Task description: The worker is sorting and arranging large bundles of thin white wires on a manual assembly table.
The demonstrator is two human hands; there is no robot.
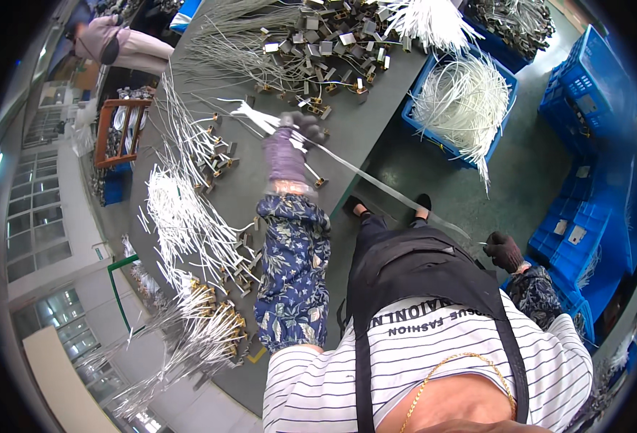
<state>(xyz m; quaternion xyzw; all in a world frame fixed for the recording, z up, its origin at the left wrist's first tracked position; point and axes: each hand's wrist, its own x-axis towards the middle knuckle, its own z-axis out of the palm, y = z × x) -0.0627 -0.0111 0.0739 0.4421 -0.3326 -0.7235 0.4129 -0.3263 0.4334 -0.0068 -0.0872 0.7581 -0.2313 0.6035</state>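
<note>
My left hand [298, 133] in its dark glove is closed around one end of a long thin grey strip [383, 189] above the grey table [246, 180], and the strip runs slanting down to my gloved right hand [504, 250], whose fingers pinch its other end.

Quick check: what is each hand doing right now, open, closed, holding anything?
Left hand: closed, grip on a bundle of white wires above the table.
Right hand: closed, pulling a long grey strip taut.

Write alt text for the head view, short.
Seen from above, a person's gloved left hand grips a bundle of white wires over a grey worktable, while the gloved right hand pulls a long strip taut. Wired metal parts litter the table; blue crates hold more wires.
</note>
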